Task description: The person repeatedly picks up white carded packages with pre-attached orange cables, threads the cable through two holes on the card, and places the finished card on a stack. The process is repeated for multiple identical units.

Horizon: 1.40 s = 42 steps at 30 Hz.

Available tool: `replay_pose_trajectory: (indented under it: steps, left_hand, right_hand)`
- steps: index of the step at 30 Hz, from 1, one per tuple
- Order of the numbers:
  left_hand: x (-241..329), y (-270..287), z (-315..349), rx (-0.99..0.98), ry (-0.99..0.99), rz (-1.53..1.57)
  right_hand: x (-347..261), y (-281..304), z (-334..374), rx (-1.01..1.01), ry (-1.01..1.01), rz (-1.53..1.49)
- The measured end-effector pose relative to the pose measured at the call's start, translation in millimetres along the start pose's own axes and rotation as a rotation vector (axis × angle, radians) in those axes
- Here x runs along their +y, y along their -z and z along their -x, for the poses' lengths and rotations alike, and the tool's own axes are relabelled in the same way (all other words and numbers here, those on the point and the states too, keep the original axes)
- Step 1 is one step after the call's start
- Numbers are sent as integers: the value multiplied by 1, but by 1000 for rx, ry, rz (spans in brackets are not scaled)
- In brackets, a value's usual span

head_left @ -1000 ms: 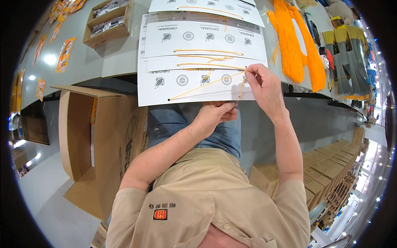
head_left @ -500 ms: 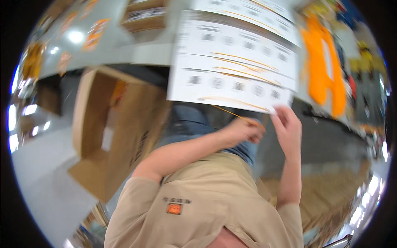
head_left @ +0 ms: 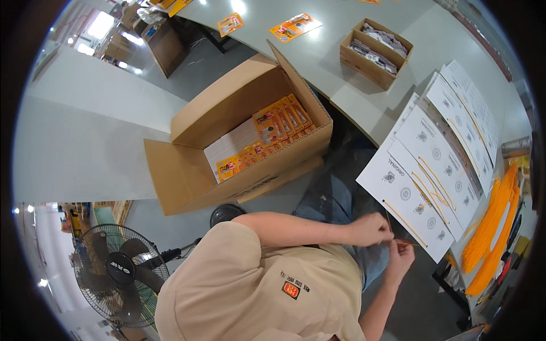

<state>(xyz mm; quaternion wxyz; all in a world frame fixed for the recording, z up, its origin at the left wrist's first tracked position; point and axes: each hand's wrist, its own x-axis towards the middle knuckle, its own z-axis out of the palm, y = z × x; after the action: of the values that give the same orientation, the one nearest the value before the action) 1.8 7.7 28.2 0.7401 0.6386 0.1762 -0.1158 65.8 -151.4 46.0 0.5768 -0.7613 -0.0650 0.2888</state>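
Note:
At the near corner of a stack of white printed sheets, both hands are close together in front of my lap. My left hand is closed, its fingertips pinching a thin orange cord. The fingers of my right hand pinch the same cord just beside it. Two ends of the cord run from the hands toward the edge of the lowest sheet, which overhangs the table. More orange cord pieces lie threaded across the sheets. Whether the fingers hold a knot is too small to tell.
An open cardboard box with orange blister packs stands at the left. On the grey table are a divided cardboard tray, loose packs and an orange cord bundle. A black fan stands lower left.
The view has turned, bringing the box and fan further into sight. My right hand has left the sheet's corner and joined my left hand at the cord.

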Motion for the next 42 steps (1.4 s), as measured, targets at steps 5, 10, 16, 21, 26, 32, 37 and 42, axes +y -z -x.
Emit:
replay_pose_trajectory:
  steps: [5,10,16,21,26,32,37,42]
  left_hand:
    - [8,3,-16,377,-141,115]
    - [-2,12,-12,78,-60,-143]
    - [-2,0,-12,103,-107,329]
    - [-6,-3,-23,269,33,375]
    - [7,7,-1,182,-206,381]
    - [62,18,21,231,61,605]
    - [99,33,5,279,-69,734]
    - [118,45,-28,301,-83,594]
  right_hand:
    - [9,-19,21,51,49,-154]
    - [4,-20,19,148,159,282]
    - [-2,-13,11,195,273,339]
    - [6,-16,16,214,261,225]
    - [10,-7,17,258,162,209]
    - [-50,11,41,-26,413,209]
    - [-152,38,68,-320,844,-24]
    - [-191,35,65,-358,1226,-468]
